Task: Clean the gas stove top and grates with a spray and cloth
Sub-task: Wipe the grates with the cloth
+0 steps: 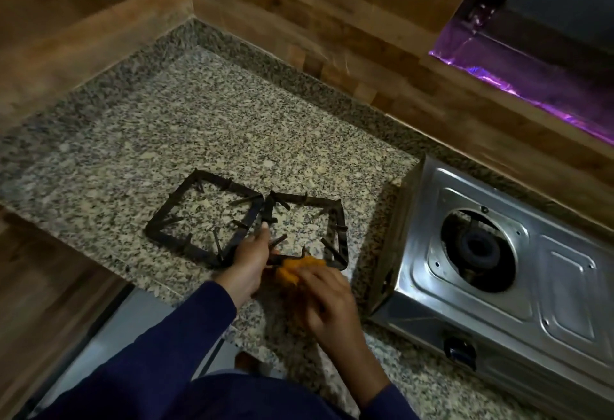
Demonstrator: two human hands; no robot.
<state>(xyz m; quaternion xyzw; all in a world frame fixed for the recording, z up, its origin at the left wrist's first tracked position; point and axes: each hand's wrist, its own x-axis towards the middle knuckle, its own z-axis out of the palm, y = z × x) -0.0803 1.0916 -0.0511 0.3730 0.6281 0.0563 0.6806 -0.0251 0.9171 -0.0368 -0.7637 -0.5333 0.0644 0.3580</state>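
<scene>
Two grips curled: L grip (250, 262) holds grate (341, 220), R grip (329, 300) clutches cloth (299, 268).

Granite counter (166, 140) with grates (171, 200), stove (498, 303)

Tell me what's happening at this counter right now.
A person is cleaning grates on the granite counter. The left hand grips the grate nearer the gas stove, while the right hand holds an orange cloth against its near bar. The second grate lies beside it. The stove's visible burner has no grate.
</scene>
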